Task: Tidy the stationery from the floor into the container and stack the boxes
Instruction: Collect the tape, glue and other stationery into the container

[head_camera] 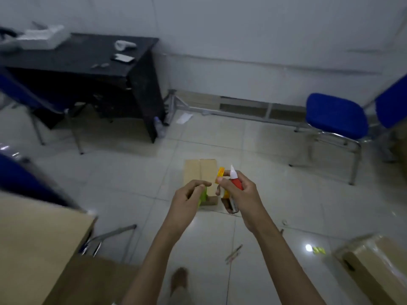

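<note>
Leaving pens [234, 253] on the floor [136, 177] near our feet for later, we gather several pieces at once: our right grip [242, 194] pinches a red glue bottle [236, 184] and a yellow packet [220, 173], and our left grip [187, 201] curls round a green thing [203, 195]. Just beyond them a small cardboard box [199, 172] sits on the floor, likely where these go.

One wide-angle view is taken from head height and is aimed forward and down at the tiled floor [123, 172]. The left hand [187, 202] and right hand [241, 195] are seen close below the lens at mid-frame, the forearms cut off by the bottom edge. The far wall [242, 40] is caught along the top.
</note>
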